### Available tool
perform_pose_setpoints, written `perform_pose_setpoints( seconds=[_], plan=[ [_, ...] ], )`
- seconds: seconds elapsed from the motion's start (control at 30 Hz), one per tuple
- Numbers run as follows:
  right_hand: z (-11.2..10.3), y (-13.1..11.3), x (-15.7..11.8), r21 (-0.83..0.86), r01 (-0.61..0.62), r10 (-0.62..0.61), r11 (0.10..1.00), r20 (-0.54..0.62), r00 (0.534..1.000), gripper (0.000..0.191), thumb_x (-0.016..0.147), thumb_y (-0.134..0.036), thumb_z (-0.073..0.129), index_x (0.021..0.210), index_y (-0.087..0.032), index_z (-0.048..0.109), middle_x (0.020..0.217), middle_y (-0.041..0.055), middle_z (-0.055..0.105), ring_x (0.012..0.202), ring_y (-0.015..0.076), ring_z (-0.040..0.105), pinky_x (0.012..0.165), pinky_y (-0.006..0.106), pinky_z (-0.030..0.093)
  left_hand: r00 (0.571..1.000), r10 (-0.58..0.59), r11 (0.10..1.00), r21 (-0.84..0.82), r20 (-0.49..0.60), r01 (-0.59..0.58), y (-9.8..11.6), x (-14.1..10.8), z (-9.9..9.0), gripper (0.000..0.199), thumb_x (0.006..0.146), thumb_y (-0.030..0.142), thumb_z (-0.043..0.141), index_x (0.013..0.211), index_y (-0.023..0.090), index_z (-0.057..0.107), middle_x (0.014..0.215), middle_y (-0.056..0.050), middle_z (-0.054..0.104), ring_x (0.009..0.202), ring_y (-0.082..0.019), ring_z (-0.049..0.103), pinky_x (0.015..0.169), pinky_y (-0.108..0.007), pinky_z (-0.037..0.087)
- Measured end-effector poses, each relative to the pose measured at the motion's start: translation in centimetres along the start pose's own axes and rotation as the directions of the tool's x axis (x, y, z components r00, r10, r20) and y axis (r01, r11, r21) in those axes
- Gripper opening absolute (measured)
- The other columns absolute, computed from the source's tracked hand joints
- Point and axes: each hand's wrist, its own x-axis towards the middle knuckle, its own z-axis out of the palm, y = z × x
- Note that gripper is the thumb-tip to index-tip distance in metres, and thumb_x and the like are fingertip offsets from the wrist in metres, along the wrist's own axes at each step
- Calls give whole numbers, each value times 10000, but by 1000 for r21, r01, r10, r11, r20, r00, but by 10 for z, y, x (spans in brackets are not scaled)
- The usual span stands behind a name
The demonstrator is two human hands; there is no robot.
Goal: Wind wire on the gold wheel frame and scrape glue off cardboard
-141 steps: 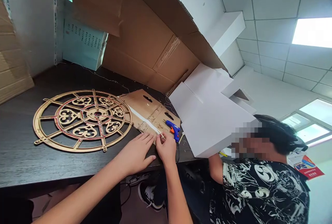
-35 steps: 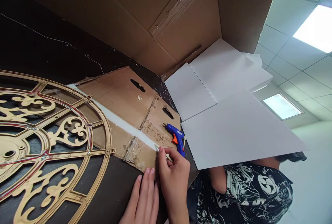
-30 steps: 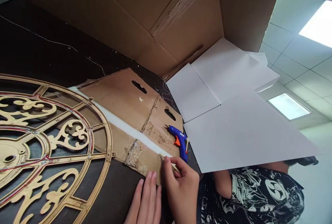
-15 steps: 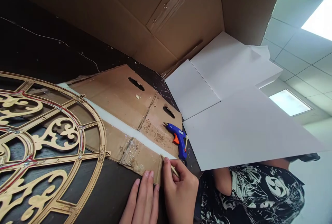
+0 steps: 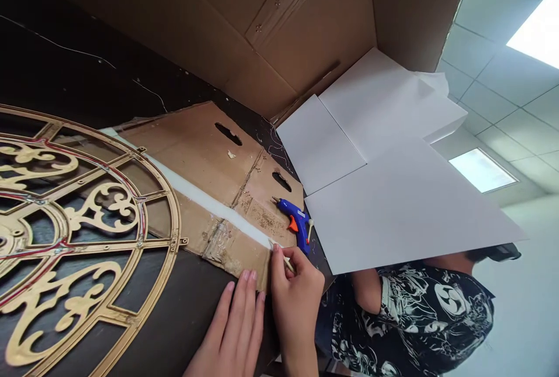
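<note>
My right hand (image 5: 297,284) is closed in a writing grip around a thin, pale, pencil-like stick (image 5: 287,264). The stick's tip rests at the near end of a long white strip (image 5: 196,195), which lies across a flattened brown cardboard sheet (image 5: 192,144). My left hand (image 5: 238,319) lies flat beside it, fingers stretched out, its fingertips by the cardboard's near edge. A blue glue gun (image 5: 296,222) with an orange trigger lies on the cardboard just beyond my right hand. On the left is a round gold openwork frame (image 5: 168,278) with red and white wires, overlapping part of the strip.
Everything lies on a dark table (image 5: 56,56). Large cardboard walls (image 5: 218,33) rise behind. White boards (image 5: 393,208) stand at the right, and a person in a black patterned shirt (image 5: 414,319) is behind them. Thin threads of glue lie about the tabletop.
The view has shifted slightly. My right hand, with the stick, sits a little higher and further left in view; its tip stays near the strip's end. My left hand still lies flat.
</note>
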Motion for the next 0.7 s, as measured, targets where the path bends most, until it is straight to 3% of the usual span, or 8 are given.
perform_pose_setpoints(
  seconds=[0.2,0.37,0.5,0.7],
  plan=[
    [-6,1,-1,86,-39,35,996,56,998,416,934,-478,560,736,-139,697,633,37,636,541,126,593,506,167,456,1000,6,1000,-9,12,-6,-2,4,-3,602,907,447,339,1298,77,608,1362,-188,605,1341,-349,526,1252,-559,230],
    [-6,5,7,256,-174,135,951,162,977,425,881,-511,604,768,-117,716,715,58,667,650,156,622,597,195,519,998,49,999,-10,43,-48,-3,2,-2,589,910,430,328,1303,84,600,1373,-189,601,1320,-355,541,1240,-585,216],
    [-11,6,17,298,-270,198,916,248,948,445,827,-529,646,771,-93,712,697,56,650,623,143,576,551,189,475,994,70,997,7,89,-71,-5,1,-4,605,906,464,352,1335,104,582,1414,-182,569,1352,-357,510,1237,-574,224],
    [-14,1,26,301,-247,157,921,292,943,465,805,-543,634,767,-85,711,709,58,628,630,129,536,536,182,421,995,50,999,3,90,-50,-5,1,-9,623,908,492,356,1353,116,578,1426,-164,563,1371,-345,492,1251,-559,202]
  ],
)
